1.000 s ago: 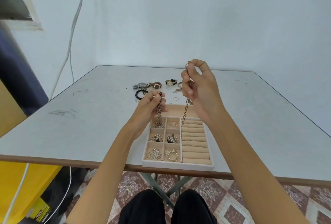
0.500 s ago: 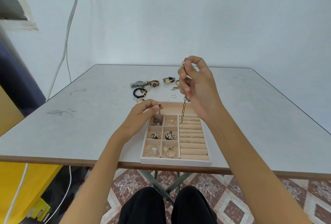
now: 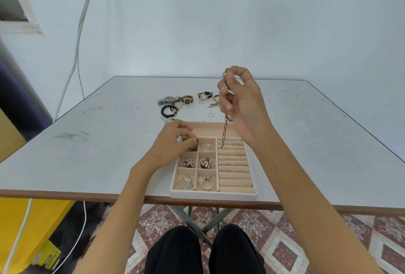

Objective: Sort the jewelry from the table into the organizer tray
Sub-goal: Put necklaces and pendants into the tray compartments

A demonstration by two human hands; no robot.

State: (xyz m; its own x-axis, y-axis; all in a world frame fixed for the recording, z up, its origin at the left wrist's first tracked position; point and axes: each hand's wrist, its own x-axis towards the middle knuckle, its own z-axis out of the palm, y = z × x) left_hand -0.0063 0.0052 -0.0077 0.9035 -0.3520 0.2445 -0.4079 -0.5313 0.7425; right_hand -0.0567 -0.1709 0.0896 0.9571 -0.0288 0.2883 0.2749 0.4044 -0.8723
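A bronze link chain (image 3: 225,130) is held up by the curled fingers of the right hand (image 3: 241,100), and its lower end hangs above the ring rolls (image 3: 235,177) of the organizer tray (image 3: 213,197). A dark chain piece (image 3: 195,147) is pinched by the left hand (image 3: 173,140) inside the far left compartment.

No text can be read. The yellow-and-black box (image 3: 49,256) on the floor, far below and left of the fingers (image 3: 183,129) of the left hand (image 3: 168,144), carries blurred print. The watch dials (image 3: 187,99) beyond the fingers are too small to read.
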